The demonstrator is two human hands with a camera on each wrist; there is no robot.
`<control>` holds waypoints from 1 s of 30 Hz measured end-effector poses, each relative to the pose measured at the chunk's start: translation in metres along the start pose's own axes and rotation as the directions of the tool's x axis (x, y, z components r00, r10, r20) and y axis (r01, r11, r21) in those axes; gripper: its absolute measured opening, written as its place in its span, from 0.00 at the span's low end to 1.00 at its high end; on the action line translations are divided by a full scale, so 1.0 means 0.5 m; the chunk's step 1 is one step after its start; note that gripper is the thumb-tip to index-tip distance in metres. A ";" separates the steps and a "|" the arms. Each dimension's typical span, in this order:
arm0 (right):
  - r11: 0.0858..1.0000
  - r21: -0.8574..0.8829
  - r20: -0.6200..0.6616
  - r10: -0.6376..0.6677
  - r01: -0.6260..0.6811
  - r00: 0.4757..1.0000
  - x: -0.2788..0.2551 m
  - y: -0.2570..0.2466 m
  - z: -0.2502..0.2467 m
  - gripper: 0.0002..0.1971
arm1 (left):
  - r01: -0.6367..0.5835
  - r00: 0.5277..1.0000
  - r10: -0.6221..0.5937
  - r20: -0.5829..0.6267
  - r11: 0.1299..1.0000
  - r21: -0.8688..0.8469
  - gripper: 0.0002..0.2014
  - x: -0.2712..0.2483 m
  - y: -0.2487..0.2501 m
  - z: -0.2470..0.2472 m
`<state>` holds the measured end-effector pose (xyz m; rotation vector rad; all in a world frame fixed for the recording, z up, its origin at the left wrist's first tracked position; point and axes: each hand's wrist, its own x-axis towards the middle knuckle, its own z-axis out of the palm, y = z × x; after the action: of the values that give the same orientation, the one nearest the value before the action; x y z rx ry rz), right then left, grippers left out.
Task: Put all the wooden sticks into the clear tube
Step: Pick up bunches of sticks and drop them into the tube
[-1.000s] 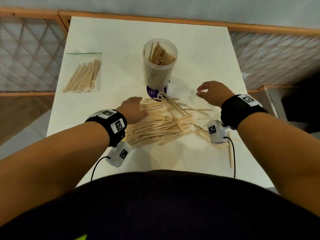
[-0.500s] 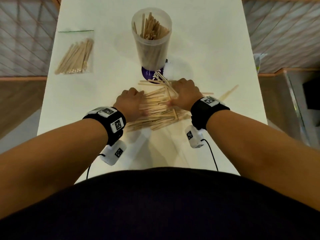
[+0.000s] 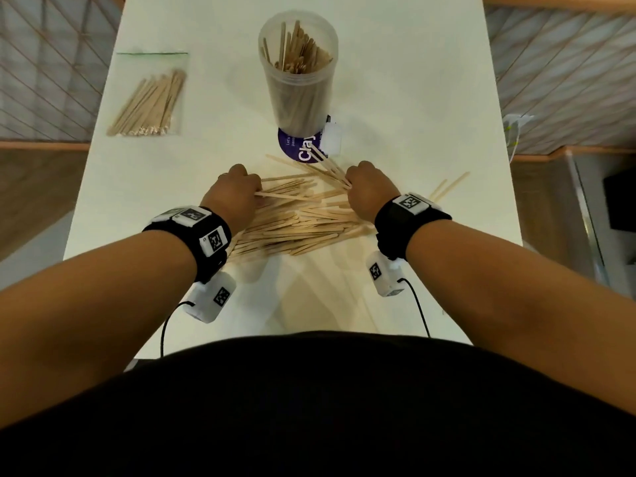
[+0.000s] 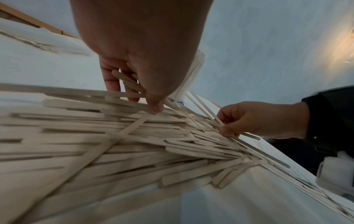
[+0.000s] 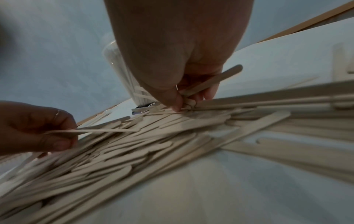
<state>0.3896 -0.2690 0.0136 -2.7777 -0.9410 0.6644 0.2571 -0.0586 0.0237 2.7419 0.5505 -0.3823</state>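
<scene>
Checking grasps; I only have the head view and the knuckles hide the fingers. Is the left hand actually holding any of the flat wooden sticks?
Observer: Yes. In the left wrist view, the left hand has its fingers curled round a few flat wooden sticks at the edge of the loose pile.
Operator: And the right hand?
Observer: In the right wrist view, the right hand pinches several sticks between thumb and fingers. One rounded stick end pokes out past the fingers.
</scene>
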 end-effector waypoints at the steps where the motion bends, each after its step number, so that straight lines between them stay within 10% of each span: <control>1: 0.999 0.041 -0.009 0.019 -0.019 1.000 -0.002 0.002 -0.003 0.13 | 0.003 1.000 -0.003 -0.024 1.000 -0.011 0.15 -0.002 -0.002 -0.003; 8: 0.883 0.452 -0.046 0.163 -0.125 0.985 -0.014 0.003 -0.041 0.01 | 0.006 0.999 -0.009 -0.047 0.998 -0.058 0.10 -0.014 0.005 -0.033; 14: 0.549 0.808 0.104 0.224 -0.214 0.969 -0.042 -0.037 -0.077 0.06 | 0.046 0.998 -0.058 -0.034 0.955 -0.294 0.10 -0.024 0.046 -0.067; 19: 0.507 0.847 0.076 0.175 -0.156 0.982 -0.067 -0.072 -0.089 0.09 | 0.179 0.983 -0.168 0.069 0.837 -0.516 0.09 -0.019 0.079 -0.105; 30: 0.140 0.981 -0.173 0.293 0.137 0.940 -0.074 -0.181 -0.219 0.16 | -0.073 0.995 0.098 -0.034 0.426 -0.902 0.13 -0.029 0.180 -0.235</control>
<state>0.3629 -0.2180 0.1485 -1.5375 -0.0583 0.4879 0.3042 -0.1003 0.1584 1.6631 0.4163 -0.0309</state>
